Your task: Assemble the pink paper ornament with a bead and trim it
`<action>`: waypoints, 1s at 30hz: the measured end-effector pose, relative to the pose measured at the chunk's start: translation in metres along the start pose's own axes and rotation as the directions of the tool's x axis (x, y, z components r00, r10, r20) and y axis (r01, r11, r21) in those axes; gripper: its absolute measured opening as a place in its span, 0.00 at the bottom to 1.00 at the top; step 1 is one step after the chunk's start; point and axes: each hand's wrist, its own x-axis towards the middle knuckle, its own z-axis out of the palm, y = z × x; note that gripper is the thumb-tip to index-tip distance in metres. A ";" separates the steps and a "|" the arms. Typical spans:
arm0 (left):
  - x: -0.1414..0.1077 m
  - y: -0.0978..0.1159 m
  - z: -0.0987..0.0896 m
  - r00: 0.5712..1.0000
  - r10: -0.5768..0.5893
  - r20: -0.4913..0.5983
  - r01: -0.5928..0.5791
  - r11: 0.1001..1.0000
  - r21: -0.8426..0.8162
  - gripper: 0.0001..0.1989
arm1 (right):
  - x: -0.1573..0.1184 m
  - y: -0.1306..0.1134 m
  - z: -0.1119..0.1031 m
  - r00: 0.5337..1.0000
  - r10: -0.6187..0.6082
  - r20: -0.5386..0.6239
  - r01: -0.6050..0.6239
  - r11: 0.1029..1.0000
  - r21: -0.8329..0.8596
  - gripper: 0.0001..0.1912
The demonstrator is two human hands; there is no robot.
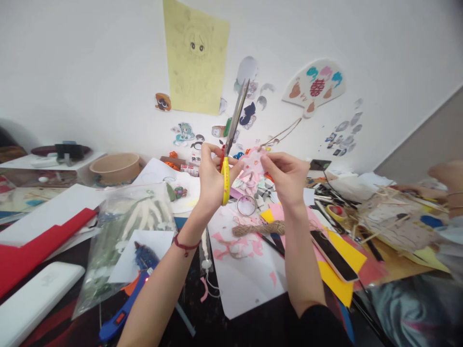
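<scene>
My left hand (212,179) is closed on yellow-and-red-handled scissors (225,178), whose blades point up toward the wall. Its thumb reaches toward a pink decorated paper piece (252,164). The fingers of my right hand (287,176) pinch the right edge of that piece. A brown string loop (284,133) rises from its top to the upper right. Below the hands, a roll of tape (246,205) and a twisted bundle of twine (258,228) lie by a white sheet (249,284) with pink scraps.
A blue glue gun (121,315) and a plastic bag (104,250) lie at the left. A phone (334,255) rests on yellow paper at the right. Another person's arm (454,183) shows at the right edge. The wall (108,62) behind carries drawings and stickers.
</scene>
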 end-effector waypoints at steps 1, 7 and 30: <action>0.000 -0.001 0.000 1.000 0.004 -0.003 -0.004 1.000 -0.004 0.32 | 0.000 0.000 0.000 1.000 -0.011 -0.004 0.011 1.000 -0.016 0.09; 0.003 -0.006 -0.002 1.000 -0.015 -0.027 0.014 0.999 -0.037 0.33 | 0.002 0.001 0.000 0.997 0.036 0.068 -0.040 0.998 0.053 0.09; 0.012 -0.029 -0.017 0.967 -0.166 -0.195 0.156 0.985 -0.068 0.31 | 0.006 0.016 0.003 0.981 0.188 -0.047 -0.193 0.975 -0.114 0.12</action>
